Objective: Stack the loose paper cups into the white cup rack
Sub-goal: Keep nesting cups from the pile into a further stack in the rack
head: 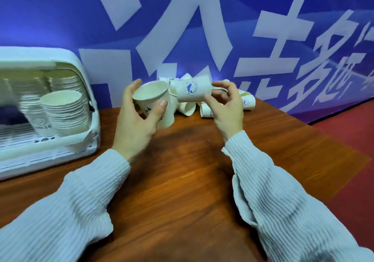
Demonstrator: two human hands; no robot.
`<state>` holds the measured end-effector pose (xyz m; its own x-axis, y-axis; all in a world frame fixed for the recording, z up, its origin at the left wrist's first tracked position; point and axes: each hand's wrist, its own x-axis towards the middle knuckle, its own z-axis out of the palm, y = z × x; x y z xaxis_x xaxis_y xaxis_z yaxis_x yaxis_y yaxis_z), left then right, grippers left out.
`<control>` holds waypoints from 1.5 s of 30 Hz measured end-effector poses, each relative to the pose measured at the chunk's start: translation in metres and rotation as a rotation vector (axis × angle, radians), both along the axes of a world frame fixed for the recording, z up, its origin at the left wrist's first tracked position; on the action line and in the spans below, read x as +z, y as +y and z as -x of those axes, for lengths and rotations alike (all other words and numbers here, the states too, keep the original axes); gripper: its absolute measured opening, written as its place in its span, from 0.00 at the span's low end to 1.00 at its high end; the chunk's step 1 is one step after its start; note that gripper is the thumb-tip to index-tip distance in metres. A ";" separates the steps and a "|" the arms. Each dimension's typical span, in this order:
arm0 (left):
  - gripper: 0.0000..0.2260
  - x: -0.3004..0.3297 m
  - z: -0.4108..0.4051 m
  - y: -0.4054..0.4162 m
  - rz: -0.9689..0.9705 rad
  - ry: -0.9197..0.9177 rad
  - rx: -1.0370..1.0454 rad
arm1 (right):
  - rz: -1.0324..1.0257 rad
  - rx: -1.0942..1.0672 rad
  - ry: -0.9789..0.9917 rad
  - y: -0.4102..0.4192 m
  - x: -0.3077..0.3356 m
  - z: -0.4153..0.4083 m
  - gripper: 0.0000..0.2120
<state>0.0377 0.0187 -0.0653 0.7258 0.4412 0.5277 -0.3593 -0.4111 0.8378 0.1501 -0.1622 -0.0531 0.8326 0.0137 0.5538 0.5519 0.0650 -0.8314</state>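
My left hand (135,118) grips a white paper cup (150,95), held above the table with its mouth tilted up toward me. My right hand (224,107) pinches a second paper cup (192,90) lying sideways, its blue round logo facing me and its rim close to the first cup. Behind both hands a heap of loose paper cups (206,107) lies against the wall. The white cup rack (81,65) stands at the left; stacks of nested cups (64,111) lean inside it.
The brown wooden table (182,170) stretches from the rack to its right edge, beyond which is red floor (354,140). A blue banner wall (263,28) with large white characters rises directly behind the cups.
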 end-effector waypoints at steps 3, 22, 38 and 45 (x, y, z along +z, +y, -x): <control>0.30 0.019 0.031 0.046 0.032 -0.118 0.140 | 0.031 0.161 -0.100 0.051 0.016 0.017 0.12; 0.35 0.029 0.121 0.174 0.099 -0.138 0.532 | 1.027 0.362 -0.619 0.242 0.055 0.072 0.20; 0.30 0.058 0.088 0.172 0.045 -0.210 0.595 | 0.696 0.408 -0.515 0.230 0.015 0.062 0.23; 0.33 0.033 0.055 0.178 -0.404 0.104 0.507 | 0.661 0.384 -0.402 0.207 0.003 0.056 0.17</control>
<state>-0.0174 0.1962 -0.0321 0.5361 0.5243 0.6616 0.0369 -0.7975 0.6021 0.0943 0.0448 -0.0498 0.4464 0.6777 0.5843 0.8514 -0.1207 -0.5105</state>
